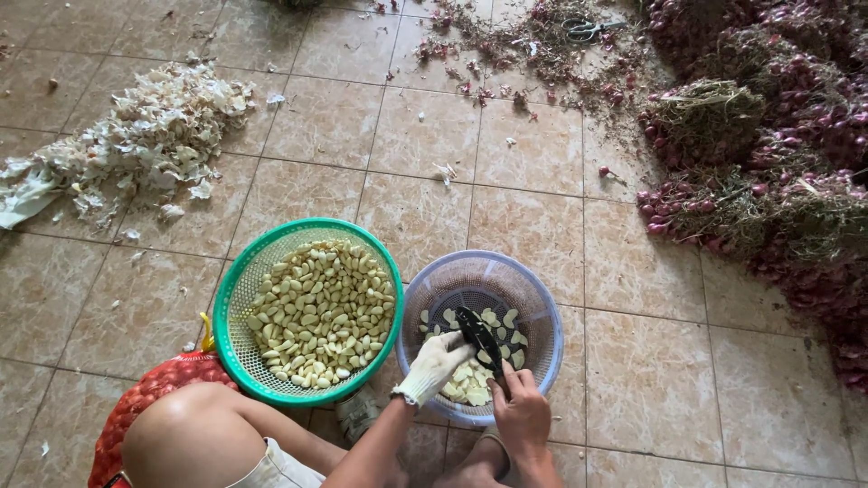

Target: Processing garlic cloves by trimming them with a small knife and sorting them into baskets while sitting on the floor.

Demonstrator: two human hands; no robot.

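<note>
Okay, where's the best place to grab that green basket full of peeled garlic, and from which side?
Probably by the rim: the green basket is round, handle-less and heaped with garlic cloves. Take opposite sides from above, fingers hooked under the lip. Its right edge nearly meets the blue basket, so near and far edges look easier.

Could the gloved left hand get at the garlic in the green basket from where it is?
Probably yes: the left hand is beside the green basket, whose open top leaves the garlic uncovered.
</note>
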